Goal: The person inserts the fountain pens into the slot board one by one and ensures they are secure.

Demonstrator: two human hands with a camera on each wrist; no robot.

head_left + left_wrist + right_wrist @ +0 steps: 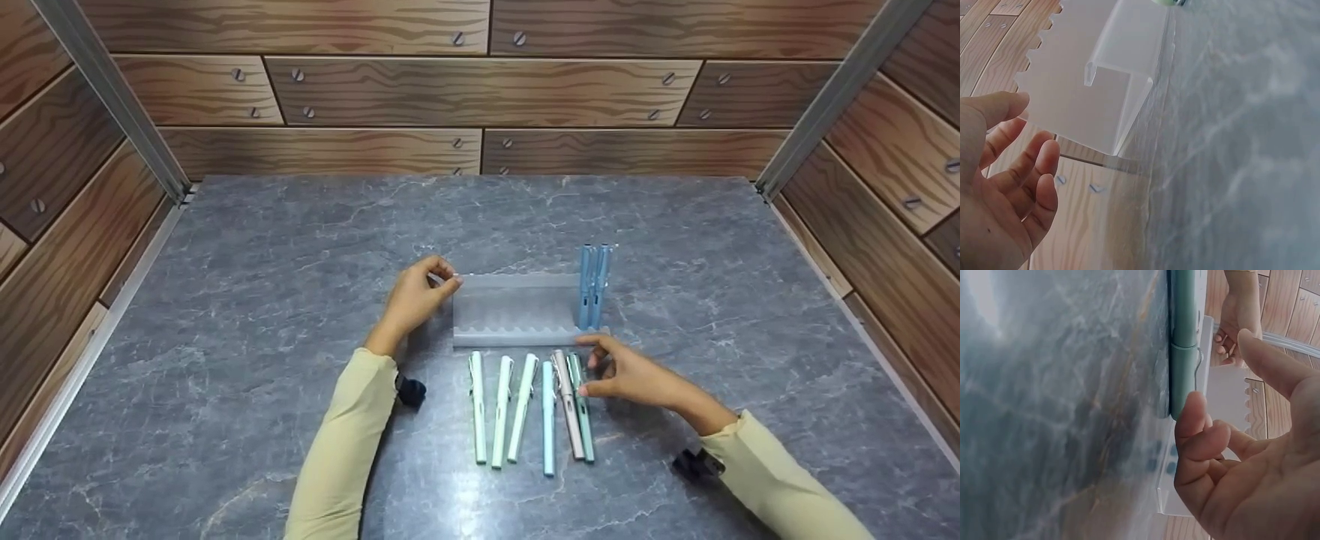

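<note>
A frosted clear pen rack [517,307] with notched edges stands on the table. My left hand [420,296] pinches its upper left corner between thumb and forefinger; in the left wrist view the thumb [1013,104] lies against the panel. Two blue pens [592,285] stand upright at the rack's right end. My right hand [634,375] is beside a dark green pen [581,409], its fingers loosely bent and parted from the thumb. In the right wrist view a fingertip [1193,405] is at the clip of the green pen [1184,354]; whether it touches cannot be told.
Left of the dark green pen lie a greyish-pink pen [568,405], a light blue pen [548,420] and three pale green ones, including the leftmost pale green pen [478,409]. A grey marbled table [262,300] carries everything, with wood-patterned walls [480,90] around it.
</note>
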